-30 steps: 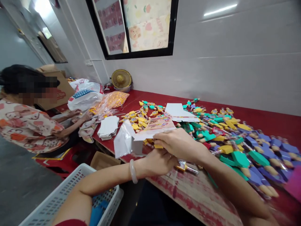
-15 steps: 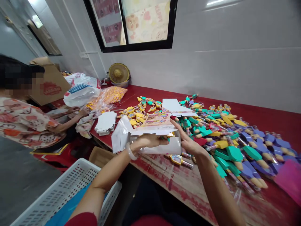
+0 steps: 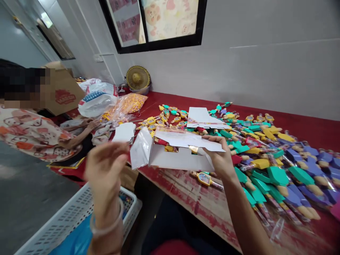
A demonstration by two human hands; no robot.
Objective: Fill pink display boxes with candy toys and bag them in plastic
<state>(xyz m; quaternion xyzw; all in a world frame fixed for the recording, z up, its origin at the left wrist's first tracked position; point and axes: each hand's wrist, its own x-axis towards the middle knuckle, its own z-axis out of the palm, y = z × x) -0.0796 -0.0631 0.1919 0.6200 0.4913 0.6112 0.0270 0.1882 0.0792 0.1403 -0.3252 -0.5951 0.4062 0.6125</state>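
A white cardboard box (image 3: 183,161) is tilted above the table edge, its lid flap partly raised. Through the gap show red and yellow toy pieces (image 3: 170,148); the rest of its inside is hidden. My right hand (image 3: 219,154) grips the right end of the box, fingers over the lid. At the left end a shiny white side flap (image 3: 140,148) sticks out. My left hand (image 3: 107,173), blurred and wearing a pale bangle, is raised left of the box. It holds nothing I can see, its thumb and bent fingers apart.
Many yellow, green and purple toys (image 3: 281,176) with clear tubes cover the red table (image 3: 170,99). A flat printed card box (image 3: 199,117) lies among them. White card pieces (image 3: 124,132) are stacked at left. A white basket (image 3: 79,209) stands below. Another person (image 3: 34,138) sits at left.
My left hand has come out of the box and moved left and toward me. My right hand has moved slightly right and now grips the box's end. The lid has shifted, showing the toys inside.
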